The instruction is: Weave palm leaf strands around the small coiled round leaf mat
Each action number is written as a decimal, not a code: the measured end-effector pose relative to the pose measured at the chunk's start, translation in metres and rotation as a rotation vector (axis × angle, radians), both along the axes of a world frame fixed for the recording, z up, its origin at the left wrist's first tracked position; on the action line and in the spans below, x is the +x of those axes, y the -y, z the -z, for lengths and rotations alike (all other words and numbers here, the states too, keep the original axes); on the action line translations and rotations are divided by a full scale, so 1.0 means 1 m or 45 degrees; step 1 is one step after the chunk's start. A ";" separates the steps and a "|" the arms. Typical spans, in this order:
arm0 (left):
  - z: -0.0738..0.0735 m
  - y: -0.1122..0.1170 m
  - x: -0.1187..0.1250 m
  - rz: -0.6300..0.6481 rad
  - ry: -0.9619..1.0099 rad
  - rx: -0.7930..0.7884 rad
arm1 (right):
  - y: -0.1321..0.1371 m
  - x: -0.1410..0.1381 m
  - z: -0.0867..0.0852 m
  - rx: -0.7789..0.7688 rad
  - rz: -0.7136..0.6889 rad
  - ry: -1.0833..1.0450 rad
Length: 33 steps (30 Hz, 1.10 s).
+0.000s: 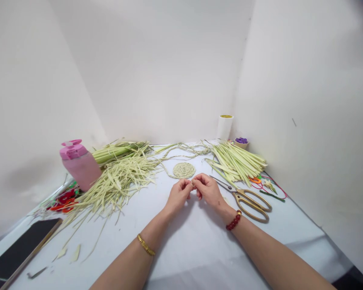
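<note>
Across the white table (130,229) set into a corner of pale walls (157,72), my remote view takes in a spread of craft material. On the left stand a pink water bottle (80,167) and a loose heap of shredded palm strips (117,181); on the right lies a bundle of wider trimmed strips (236,163), with gold-handled scissors (248,203) just beside the right hand. A thin plait (181,150) runs back from a flat coiled mat (184,170), which sits just ahead of the hands. Both hands are brought together above the table, the left hand (178,195) and the right hand (208,189) meeting at the fingertips, clamped on a small object (192,184) held just in front of the mat. It is too small and too covered for me to identify from here. I judge the step in hand to be fine pinching work on that piece, and the next move calls for a steady grip, since anything so small could easily slip from the fingers.
</note>
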<state>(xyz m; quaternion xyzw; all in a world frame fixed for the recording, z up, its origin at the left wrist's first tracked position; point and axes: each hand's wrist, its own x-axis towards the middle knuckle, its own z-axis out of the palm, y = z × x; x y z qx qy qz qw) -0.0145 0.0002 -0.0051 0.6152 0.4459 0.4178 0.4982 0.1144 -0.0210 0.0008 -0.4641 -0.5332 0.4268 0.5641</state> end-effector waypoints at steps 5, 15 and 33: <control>0.000 -0.002 -0.001 -0.023 0.007 0.008 | -0.004 0.003 0.005 0.026 0.049 0.101; -0.001 0.001 -0.004 -0.179 -0.109 0.263 | -0.005 0.003 0.005 0.006 0.095 0.092; -0.004 -0.001 -0.002 -0.081 0.058 0.043 | -0.002 0.002 0.001 -0.052 0.001 0.004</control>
